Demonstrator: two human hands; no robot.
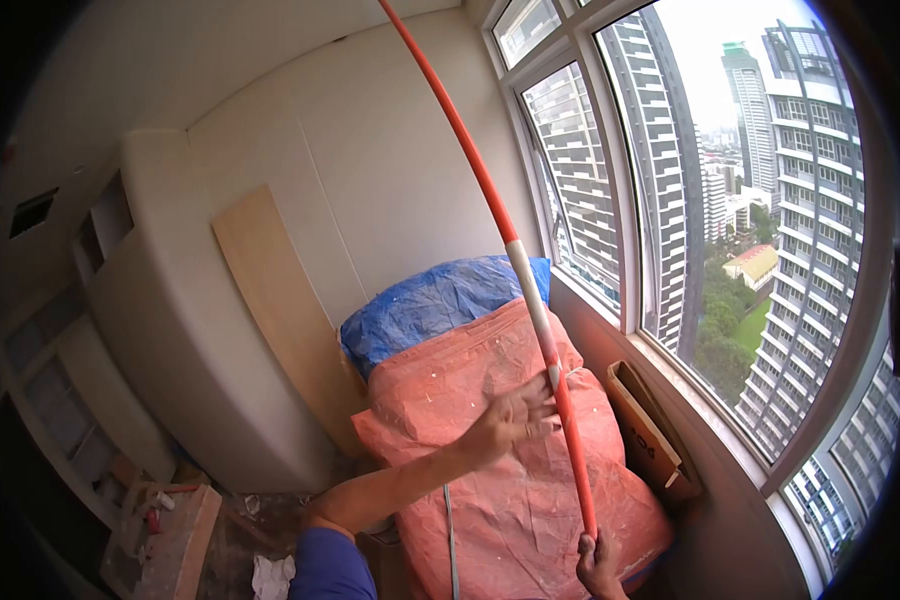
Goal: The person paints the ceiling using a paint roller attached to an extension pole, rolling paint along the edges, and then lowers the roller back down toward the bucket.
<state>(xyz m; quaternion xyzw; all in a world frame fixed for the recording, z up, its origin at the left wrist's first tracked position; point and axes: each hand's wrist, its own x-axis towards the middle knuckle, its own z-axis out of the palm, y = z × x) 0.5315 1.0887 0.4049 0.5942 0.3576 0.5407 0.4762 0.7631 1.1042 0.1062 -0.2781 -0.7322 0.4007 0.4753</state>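
Observation:
A long orange-red and white pole (535, 295) slants from the ceiling down to the front right. My right hand (598, 565) is closed around its lower end, near the bottom of the view. My left hand (510, 425) reaches in from the lower left, its fingers apart and slightly blurred beside the pole's middle; whether the fingertips touch it I cannot tell. Beneath both hands lies a large bulky pile under an orange plastic sheet (470, 370), with a crumpled blue tarp (425, 300) covering its far end.
A cardboard box (645, 430) stands between the pile and the window wall. Large windows (630, 200) line the right side. A wooden board (280, 310) leans on the left wall. At the lower left, a low dusty stand (185, 545) holds small items near crumpled paper (273, 577).

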